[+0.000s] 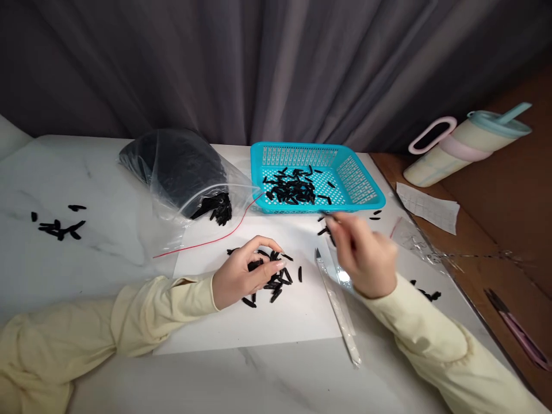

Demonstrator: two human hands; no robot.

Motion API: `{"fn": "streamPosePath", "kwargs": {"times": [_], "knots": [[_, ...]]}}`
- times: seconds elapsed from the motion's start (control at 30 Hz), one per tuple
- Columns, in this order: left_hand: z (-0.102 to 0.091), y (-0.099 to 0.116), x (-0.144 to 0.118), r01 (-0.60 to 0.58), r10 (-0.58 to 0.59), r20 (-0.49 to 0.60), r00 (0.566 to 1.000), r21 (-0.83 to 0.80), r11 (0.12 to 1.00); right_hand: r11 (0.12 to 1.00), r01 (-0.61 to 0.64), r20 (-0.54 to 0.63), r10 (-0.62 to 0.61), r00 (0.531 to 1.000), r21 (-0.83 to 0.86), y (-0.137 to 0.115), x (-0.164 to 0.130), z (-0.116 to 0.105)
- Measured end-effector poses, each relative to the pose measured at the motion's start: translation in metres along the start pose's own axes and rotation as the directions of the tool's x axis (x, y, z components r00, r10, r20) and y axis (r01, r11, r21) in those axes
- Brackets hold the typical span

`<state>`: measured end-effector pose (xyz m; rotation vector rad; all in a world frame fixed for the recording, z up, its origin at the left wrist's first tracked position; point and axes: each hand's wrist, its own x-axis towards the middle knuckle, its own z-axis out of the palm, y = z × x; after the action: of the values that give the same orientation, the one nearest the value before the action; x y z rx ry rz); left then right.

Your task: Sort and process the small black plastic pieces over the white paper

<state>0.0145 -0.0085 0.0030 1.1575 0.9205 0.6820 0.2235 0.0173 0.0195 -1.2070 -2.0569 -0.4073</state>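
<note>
With many black pieces (293, 187) already in the blue basket (364, 195) at 12 o'clock, the half-curled left hand (241, 276) covers the remaining pile (278, 282) on the white sheet (259, 328), while the blurred right hand (364, 256), grip indeterminate, is at 1 o'clock.

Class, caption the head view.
Left hand rests on black pieces on paper; right hand nears blue basket.
</note>
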Motion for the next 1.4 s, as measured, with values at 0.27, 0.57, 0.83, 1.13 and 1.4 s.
{"fn": "streamPosePath", "kwargs": {"times": [0.27,0.57,0.83,1.13,1.4], "knots": [[-0.003,-0.004,0.001,-0.068,0.07,-0.004,0.998,0.189,0.98,0.985,0.057,0.422,-0.123,0.898,0.165,-0.012,0.054,-0.013],[-0.003,-0.009,0.004,-0.233,0.236,0.03,0.971,0.309,0.922,0.799,-0.058,0.475,-0.296,0.828,0.599,-0.058,0.014,0.0],[-0.003,-0.008,0.003,-0.209,0.189,0.09,0.978,0.347,0.914,0.722,-0.139,0.458,-0.267,0.848,0.678,-0.059,0.006,0.005],[-0.001,-0.005,0.001,-0.092,0.057,0.11,0.992,0.346,0.934,-0.042,-0.838,0.834,0.135,0.534,0.544,-0.039,-0.017,0.003],[-0.004,-0.006,0.005,-0.065,0.065,0.008,0.998,0.25,0.966,-0.407,-0.828,0.897,-0.045,0.44,0.386,-0.027,-0.025,0.015]]}}
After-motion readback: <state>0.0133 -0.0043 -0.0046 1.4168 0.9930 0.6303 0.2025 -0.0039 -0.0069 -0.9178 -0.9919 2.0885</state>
